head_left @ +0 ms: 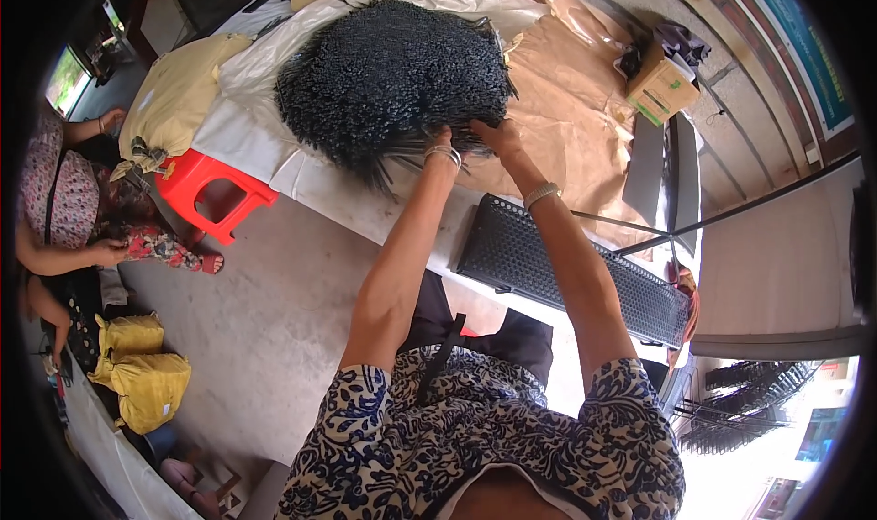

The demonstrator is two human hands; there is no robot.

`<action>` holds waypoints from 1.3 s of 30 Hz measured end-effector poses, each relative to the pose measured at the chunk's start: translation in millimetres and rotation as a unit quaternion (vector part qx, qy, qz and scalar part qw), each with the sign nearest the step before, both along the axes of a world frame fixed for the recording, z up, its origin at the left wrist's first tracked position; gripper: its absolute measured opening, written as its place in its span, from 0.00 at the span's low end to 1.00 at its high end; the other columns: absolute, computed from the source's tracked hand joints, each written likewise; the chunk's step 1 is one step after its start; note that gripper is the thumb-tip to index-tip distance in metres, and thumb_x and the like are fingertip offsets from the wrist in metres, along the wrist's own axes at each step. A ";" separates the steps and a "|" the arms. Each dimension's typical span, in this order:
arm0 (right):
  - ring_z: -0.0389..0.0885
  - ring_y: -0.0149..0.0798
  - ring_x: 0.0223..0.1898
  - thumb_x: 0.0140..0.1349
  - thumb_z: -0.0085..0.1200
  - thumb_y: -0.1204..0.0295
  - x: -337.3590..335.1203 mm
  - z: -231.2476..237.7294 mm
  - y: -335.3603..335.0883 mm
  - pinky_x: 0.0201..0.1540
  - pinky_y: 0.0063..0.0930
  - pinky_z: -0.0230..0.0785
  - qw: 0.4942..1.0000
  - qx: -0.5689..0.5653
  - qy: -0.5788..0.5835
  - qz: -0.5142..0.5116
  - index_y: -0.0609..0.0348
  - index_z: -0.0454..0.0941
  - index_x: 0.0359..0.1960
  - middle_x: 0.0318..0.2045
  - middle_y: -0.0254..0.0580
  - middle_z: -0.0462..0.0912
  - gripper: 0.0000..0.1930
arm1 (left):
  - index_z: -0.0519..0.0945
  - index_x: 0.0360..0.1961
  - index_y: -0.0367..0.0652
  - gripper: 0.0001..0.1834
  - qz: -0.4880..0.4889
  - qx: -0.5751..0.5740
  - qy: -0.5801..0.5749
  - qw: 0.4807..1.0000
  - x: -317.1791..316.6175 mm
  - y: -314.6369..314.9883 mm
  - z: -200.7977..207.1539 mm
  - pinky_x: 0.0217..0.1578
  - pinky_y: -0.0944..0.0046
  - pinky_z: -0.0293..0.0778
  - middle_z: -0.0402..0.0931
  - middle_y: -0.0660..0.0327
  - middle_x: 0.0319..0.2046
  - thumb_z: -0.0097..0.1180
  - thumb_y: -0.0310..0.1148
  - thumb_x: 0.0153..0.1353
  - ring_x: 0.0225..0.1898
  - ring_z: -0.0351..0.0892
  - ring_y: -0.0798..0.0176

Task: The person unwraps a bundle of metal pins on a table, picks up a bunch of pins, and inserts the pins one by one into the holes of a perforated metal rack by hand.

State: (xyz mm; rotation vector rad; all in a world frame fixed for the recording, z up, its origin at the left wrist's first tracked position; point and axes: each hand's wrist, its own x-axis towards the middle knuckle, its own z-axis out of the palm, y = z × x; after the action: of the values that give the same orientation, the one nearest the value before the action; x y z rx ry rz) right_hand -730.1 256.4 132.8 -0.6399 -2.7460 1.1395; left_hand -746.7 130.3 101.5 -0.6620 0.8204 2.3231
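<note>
patterned shirt [475,410] closest; left hand [442,142] and right hand [500,138] touch the dark bristly pile [393,73]; i can't tell their grip.

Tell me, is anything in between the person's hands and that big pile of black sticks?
Nothing I can see. The left hand and right hand both reach right to the near edge of the pile. The black perforated rack sits nearer the person, not between.

A workshop, it seems — covered worktable [338,213], big heap of dark strips [393,73], co-worker [66,196] nearby.
</note>
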 end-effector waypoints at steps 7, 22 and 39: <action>0.71 0.55 0.57 0.47 0.61 0.43 36.5 26.0 -32.5 0.59 0.38 0.62 0.989 -0.010 -0.033 -0.141 0.80 0.69 0.52 0.51 0.69 0.73 0.46 | 0.63 0.60 0.39 0.30 0.048 -0.032 -0.005 0.998 34.5 -4.4 29.5 0.35 0.44 0.78 0.75 0.55 0.49 0.29 0.52 0.70 0.43 0.80 0.50; 0.71 0.59 0.49 0.61 0.54 0.65 92.2 56.6 -149.0 0.52 0.42 0.65 0.953 0.063 0.295 0.015 0.68 0.67 0.53 0.49 0.62 0.71 0.23 | 0.78 0.35 0.33 0.28 -0.263 -0.161 0.059 0.949 128.0 -117.4 31.0 0.15 0.64 0.68 0.81 0.49 0.27 0.36 0.49 0.70 0.27 0.84 0.53; 0.39 0.49 0.71 0.63 0.42 0.67 56.8 6.7 -241.8 0.71 0.54 0.29 0.702 0.460 0.233 0.491 0.48 0.56 0.67 0.70 0.36 0.49 0.28 | 0.72 0.53 0.28 0.29 0.194 -0.270 0.149 0.931 44.6 -250.6 -20.4 0.50 0.62 0.71 0.75 0.50 0.49 0.40 0.47 0.69 0.50 0.75 0.56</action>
State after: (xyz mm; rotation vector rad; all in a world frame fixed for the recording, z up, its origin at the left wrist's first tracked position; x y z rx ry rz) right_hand -673.3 14.6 139.5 1.1591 -2.5652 -0.2243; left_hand -702.1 -120.3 81.1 -0.7589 1.6356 2.5995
